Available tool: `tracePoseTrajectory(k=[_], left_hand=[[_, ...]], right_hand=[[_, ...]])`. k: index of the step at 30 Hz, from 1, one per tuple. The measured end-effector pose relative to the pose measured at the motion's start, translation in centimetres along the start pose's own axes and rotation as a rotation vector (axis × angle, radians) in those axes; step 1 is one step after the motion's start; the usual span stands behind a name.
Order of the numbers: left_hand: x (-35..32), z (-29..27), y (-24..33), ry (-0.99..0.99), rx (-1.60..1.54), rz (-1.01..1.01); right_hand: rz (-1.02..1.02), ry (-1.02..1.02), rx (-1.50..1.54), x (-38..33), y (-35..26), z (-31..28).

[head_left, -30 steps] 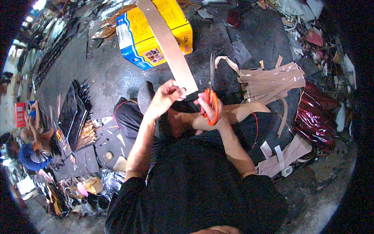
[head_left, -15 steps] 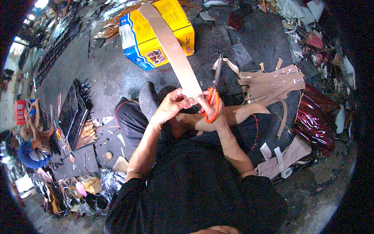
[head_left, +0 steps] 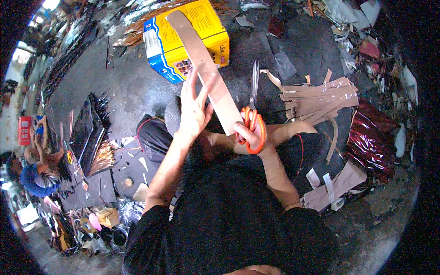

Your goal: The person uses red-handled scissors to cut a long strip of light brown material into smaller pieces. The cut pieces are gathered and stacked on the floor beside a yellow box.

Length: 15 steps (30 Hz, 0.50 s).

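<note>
A long, flat tan strip [head_left: 215, 87] of leather-like material slants up and away from my lap, its far end over a yellow and blue box [head_left: 167, 54]. My right hand [head_left: 250, 134] pinches the strip's near end under the thumb. In that same hand are orange-handled scissors [head_left: 255, 89], their blades pointing away from me and looking nearly closed. My left hand [head_left: 196, 110] is open beside the strip's left edge, fingers spread and slightly blurred. The fingertips overlap the strip; whether they touch it I cannot tell.
Right of my legs lies a bundle of tan strips [head_left: 321, 98], with another bundle [head_left: 339, 185] nearer me. Dark red shiny sheeting [head_left: 371, 137] sits beyond them. To the left are a black folder-like thing [head_left: 89, 135] and a person in blue [head_left: 36, 181]. Scraps line the edges.
My left hand has let go of the strip's near end and moved up along it, fingers spreading. My right hand, still with scissors and strip, has shifted slightly toward me.
</note>
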State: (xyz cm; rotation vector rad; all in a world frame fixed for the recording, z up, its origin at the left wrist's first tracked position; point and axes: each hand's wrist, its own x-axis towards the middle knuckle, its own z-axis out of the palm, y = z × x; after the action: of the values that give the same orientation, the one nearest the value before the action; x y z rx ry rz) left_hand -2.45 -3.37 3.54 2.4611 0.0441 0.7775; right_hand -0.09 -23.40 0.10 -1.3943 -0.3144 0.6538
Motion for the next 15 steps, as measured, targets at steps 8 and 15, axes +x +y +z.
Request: tracePoseTrajectory(k=[8,15], left_hand=[[11.3,-11.2,4.0,0.347,-0.544,-0.108],[19.1,-11.8,2.0,0.188,-0.933,-0.107]], right_hand=[[-0.471,0.129,-0.049,5.1,-5.6,-2.2],[-0.460,-0.223,0.138,7.6,-7.5,1.4]])
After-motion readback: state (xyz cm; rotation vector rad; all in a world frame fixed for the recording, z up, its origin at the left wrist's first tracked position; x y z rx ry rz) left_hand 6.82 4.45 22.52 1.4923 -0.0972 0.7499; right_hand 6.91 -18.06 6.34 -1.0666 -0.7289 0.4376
